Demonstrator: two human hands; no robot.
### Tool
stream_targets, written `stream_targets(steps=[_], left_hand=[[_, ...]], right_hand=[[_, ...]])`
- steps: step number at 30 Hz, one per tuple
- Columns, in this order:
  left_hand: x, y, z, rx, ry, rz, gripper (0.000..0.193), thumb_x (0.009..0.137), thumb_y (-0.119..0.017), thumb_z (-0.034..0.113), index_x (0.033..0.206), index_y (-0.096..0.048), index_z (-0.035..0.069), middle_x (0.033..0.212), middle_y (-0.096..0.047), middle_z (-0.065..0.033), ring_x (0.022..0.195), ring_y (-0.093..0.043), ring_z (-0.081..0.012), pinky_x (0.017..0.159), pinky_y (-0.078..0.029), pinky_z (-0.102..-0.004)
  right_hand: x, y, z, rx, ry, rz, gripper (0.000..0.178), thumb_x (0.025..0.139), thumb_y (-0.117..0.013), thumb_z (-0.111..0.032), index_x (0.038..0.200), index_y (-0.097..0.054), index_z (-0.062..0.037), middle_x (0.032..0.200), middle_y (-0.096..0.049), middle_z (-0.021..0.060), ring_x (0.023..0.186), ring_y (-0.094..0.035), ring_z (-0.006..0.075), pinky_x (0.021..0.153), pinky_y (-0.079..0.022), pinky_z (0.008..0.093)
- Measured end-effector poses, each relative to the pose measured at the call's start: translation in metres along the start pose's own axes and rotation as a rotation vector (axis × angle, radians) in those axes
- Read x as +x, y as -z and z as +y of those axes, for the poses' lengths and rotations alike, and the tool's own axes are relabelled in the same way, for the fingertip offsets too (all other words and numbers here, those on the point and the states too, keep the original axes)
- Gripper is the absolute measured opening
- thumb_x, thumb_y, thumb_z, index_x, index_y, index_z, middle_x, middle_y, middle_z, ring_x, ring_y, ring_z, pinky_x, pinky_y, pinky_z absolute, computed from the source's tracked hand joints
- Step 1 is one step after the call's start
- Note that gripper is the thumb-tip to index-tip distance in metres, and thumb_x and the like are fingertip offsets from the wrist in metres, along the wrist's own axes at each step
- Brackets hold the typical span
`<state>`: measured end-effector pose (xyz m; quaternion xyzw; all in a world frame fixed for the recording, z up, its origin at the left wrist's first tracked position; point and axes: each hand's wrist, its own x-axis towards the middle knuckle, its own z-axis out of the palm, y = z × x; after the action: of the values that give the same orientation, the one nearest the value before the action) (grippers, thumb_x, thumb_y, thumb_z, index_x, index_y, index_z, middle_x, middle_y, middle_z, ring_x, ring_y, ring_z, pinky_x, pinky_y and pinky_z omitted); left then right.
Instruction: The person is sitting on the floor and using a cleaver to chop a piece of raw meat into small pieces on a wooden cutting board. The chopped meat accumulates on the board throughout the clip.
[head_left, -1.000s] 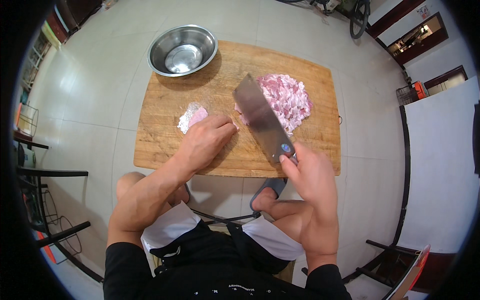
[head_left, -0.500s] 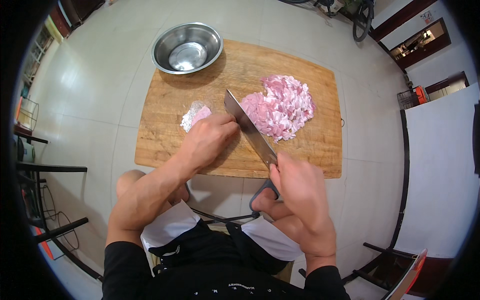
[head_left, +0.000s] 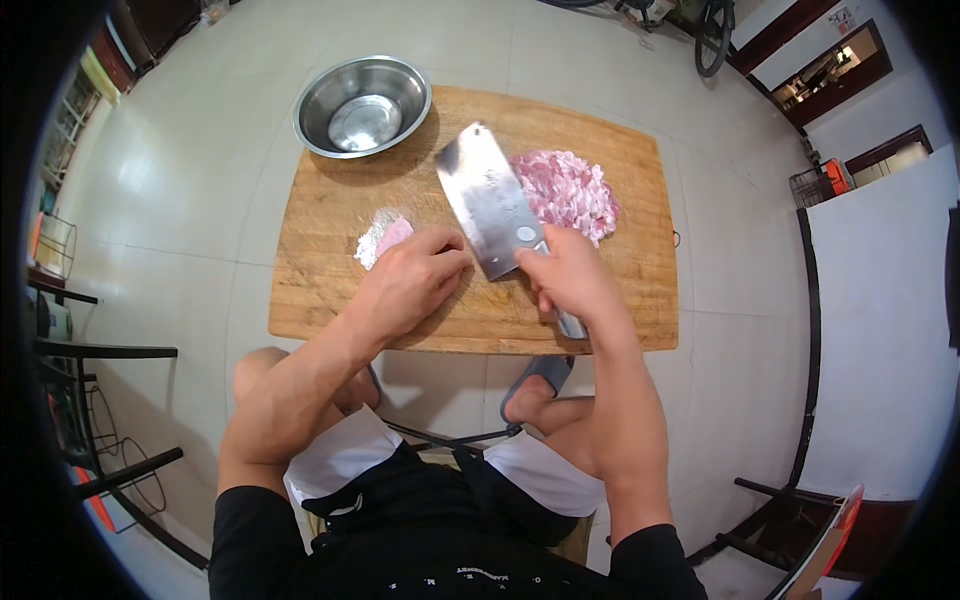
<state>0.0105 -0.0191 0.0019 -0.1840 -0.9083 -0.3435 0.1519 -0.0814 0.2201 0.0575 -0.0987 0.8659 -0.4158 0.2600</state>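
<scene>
From where I stand, the right hand [head_left: 572, 270] is closed firmly round the handle of a cleaver [head_left: 487, 195], right of the frame's centre, its broad face tipped upward. The left hand [head_left: 413, 283] rests near the centre of the cutting board [head_left: 630, 300], fingers curled down; I can't tell whether anything is pinched beneath them. The chopped meat [head_left: 572, 195] lies heaped right of the blade, partly behind it, while a pink piece [head_left: 396, 234] sits left of centre against some white bits [head_left: 368, 244]. A metal bowl [head_left: 320, 105] stands at the board's upper left corner.

The work looks like fine slicing, and the left fingertips sit just beside the blade's long left side, so I'd want them tucked well under, knuckles leading, thumb behind. Squaring the blade upright before each stroke should give even slices; tilted like this, it could skid toward the fingers. Soft meat probably slips, so a light, flat press and a smooth drawing cut would serve better than hard chopping.
</scene>
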Motion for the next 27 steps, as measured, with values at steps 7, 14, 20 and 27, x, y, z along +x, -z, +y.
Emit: stream_targets(steps=[7, 14, 20, 27], left_hand=[[-0.002, -0.003, -0.001, 0.044, -0.001, 0.021, 0.014, 0.097, -0.078, 0.008, 0.11, -0.08, 0.007, 0.115, -0.077, -0.0105, 0.104, -0.075, -0.0341, 0.089, -0.063, -0.0438], [-0.005, -0.003, 0.0, 0.107, -0.003, 0.016, 0.012, 0.099, -0.076, 0.011, 0.11, -0.075, 0.006, 0.112, -0.075, -0.0111, 0.102, -0.075, -0.0343, 0.087, -0.062, -0.045], [-0.004, -0.004, 0.0, 0.108, -0.031, 0.052, 0.014, 0.099, -0.074, 0.012, 0.112, -0.072, 0.006, 0.109, -0.072, -0.0124, 0.101, -0.074, -0.0356, 0.085, -0.061, -0.0464], [-0.006, -0.004, -0.001, 0.092, -0.037, 0.046, 0.013, 0.099, -0.073, 0.012, 0.11, -0.072, 0.006, 0.108, -0.072, -0.0131, 0.101, -0.074, -0.0359, 0.085, -0.061, -0.0466]], right_hand=[[-0.033, 0.029, -0.001, 0.048, -0.063, 0.105, 0.021, 0.103, -0.068, -0.018, 0.101, -0.07, 0.0022, 0.067, -0.065, 0.0082, 0.049, -0.065, 0.0183, 0.05, -0.053, 0.0391], [-0.098, 0.01, -0.019, -0.493, 0.196, 0.247, 0.027, 0.105, -0.073, -0.027, 0.097, -0.069, -0.0024, 0.08, -0.075, 0.0225, 0.074, -0.074, 0.0469, 0.067, -0.055, 0.0589], [-0.117, 0.0, -0.024, -0.591, 0.216, 0.199, 0.024, 0.106, -0.072, -0.025, 0.097, -0.063, -0.0041, 0.081, -0.075, 0.0216, 0.076, -0.074, 0.0462, 0.067, -0.057, 0.0577], [-0.122, 0.002, -0.029, -0.624, 0.268, 0.121, 0.022, 0.108, -0.068, -0.02, 0.096, -0.06, -0.0033, 0.084, -0.075, 0.0208, 0.076, -0.074, 0.046, 0.066, -0.056, 0.0577]])
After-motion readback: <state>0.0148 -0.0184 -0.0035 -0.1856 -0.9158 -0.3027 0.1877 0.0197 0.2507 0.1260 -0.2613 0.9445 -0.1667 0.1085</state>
